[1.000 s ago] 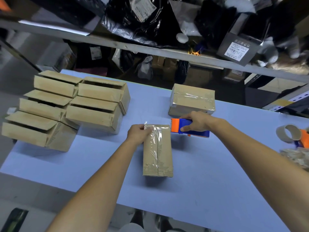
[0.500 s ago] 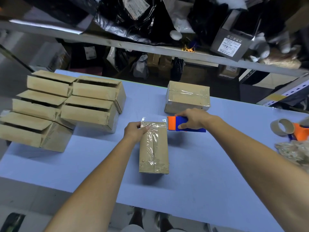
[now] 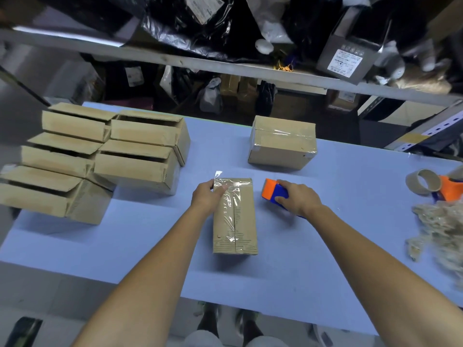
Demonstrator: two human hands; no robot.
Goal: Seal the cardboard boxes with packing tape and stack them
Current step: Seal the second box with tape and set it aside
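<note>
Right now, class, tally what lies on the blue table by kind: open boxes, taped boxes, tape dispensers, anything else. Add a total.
Open boxes: 5
Taped boxes: 2
Tape dispensers: 2
Tape wad: 1
Total: 10

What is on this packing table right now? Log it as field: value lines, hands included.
Box in work: narrow brown cardboard box, clear tape along its top seam, loose tape end at far edge
Left hand: grips that box's far left corner
Right hand: grips orange and blue tape dispenser, apart from the box
Sealed: one taped brown cardboard box, far side
Unsealed: open brown cardboard boxes, stacked at left
</note>
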